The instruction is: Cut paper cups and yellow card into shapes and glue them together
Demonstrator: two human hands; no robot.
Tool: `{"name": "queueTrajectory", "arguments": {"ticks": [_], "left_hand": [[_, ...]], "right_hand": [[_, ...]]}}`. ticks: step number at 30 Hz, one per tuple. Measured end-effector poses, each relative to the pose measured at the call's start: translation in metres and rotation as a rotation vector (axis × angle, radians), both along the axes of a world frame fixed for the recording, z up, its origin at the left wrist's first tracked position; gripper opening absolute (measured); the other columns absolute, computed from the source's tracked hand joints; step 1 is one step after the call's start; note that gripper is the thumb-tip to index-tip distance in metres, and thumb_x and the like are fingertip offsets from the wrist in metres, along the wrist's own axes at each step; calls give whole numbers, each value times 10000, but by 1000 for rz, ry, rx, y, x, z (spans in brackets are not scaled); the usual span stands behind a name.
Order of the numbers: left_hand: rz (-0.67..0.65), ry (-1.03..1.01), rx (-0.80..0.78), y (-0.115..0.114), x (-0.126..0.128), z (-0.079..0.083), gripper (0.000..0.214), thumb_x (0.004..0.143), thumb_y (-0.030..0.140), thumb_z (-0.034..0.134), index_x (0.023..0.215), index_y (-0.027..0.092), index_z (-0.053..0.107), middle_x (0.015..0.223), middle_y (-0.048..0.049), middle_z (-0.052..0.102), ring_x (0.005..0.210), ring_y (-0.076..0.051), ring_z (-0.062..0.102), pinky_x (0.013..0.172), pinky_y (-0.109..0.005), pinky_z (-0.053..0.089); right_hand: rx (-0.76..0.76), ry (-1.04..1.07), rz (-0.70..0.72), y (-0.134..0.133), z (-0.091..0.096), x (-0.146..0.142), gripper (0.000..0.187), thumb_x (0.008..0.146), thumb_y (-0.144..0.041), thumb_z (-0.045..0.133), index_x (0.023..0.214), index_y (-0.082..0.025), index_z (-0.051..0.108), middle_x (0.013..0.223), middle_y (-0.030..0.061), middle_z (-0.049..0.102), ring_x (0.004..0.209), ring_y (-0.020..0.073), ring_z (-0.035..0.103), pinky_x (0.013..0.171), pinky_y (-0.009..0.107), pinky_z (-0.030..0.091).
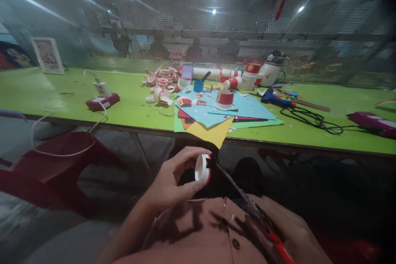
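My left hand (173, 181) is closed on a small white paper cup (202, 168) with a red band, held sideways in front of my chest. My right hand (281, 225) grips red-handled scissors (244, 200). Their blades point up and left to the cup's rim, where the tips meet a small black piece. Both hands are low, below the table's front edge.
The green table (133, 107) carries blue, yellow and green paper sheets (216, 119), several red-banded cups (224, 99), a blue glue gun (274, 99) with black cord, a white charger (102, 88) and a white jug (270, 70). A dark red chair (62, 161) stands at left.
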State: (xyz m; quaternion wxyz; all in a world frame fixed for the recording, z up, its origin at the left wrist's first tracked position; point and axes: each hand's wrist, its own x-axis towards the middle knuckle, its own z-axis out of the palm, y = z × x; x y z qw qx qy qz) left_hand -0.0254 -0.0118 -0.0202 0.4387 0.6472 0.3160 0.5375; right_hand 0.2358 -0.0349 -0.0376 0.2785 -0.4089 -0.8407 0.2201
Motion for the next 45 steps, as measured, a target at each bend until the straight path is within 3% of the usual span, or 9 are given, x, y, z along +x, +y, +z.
{"name": "queueTrajectory", "arguments": {"ticks": [5,10,19,24,32,39,42,45], "left_hand": [[-3,-22,-27,1,0,-1,413,756,220,650,1164,209,584,1170,-108,543,1026,-224,528,869,-337,456],[-44,-106,-158,5,0,-5,417,749,245,666,1157,224,580,1160,-104,570,955,-223,581,744,-301,498],[-40,-261,-255,7,2,-9,404,750,254,668,1142,211,581,1148,-127,623,909,-236,639,750,-351,513],[-94,-354,-320,8,2,-9,355,779,230,630,1132,217,587,1151,-128,629,889,-235,641,642,-289,502],[-263,-594,-455,10,7,-7,325,855,280,476,1148,167,559,1013,-145,653,742,-191,637,528,-225,445],[-234,-637,-561,12,14,-6,348,902,317,398,1105,106,585,851,-126,651,635,-155,603,489,-201,415],[-261,-674,-637,13,16,-7,382,912,379,388,1057,99,602,806,-128,653,599,-137,587,467,-181,393],[-298,-690,-698,13,19,-9,413,913,419,379,1035,98,609,826,-144,662,618,-134,591,480,-172,394]], "right_hand": [[-29,41,-47,-2,2,-5,260,884,-335,491,1050,-219,654,823,58,678,750,208,665,675,282,554],[-94,49,13,0,-6,-3,229,893,-285,494,1071,-225,626,875,48,664,792,189,651,682,264,531],[-143,50,44,2,-7,-3,260,893,-275,499,1114,-214,621,903,65,681,813,204,644,731,285,530],[-156,104,32,1,-6,-6,258,885,-285,506,1096,-217,638,975,80,685,854,213,655,737,280,530],[-143,138,21,1,3,-9,284,884,-354,495,1043,-216,684,847,71,705,763,214,670,681,282,558],[-133,101,90,4,7,-9,245,873,-299,537,1052,-201,672,923,75,706,796,201,673,729,258,551],[-130,91,59,4,5,-9,188,865,-288,546,989,-200,657,887,60,692,786,197,663,705,249,542],[-16,122,-62,13,7,-11,156,874,-267,515,936,-184,631,810,51,669,722,183,648,627,234,522]]}}
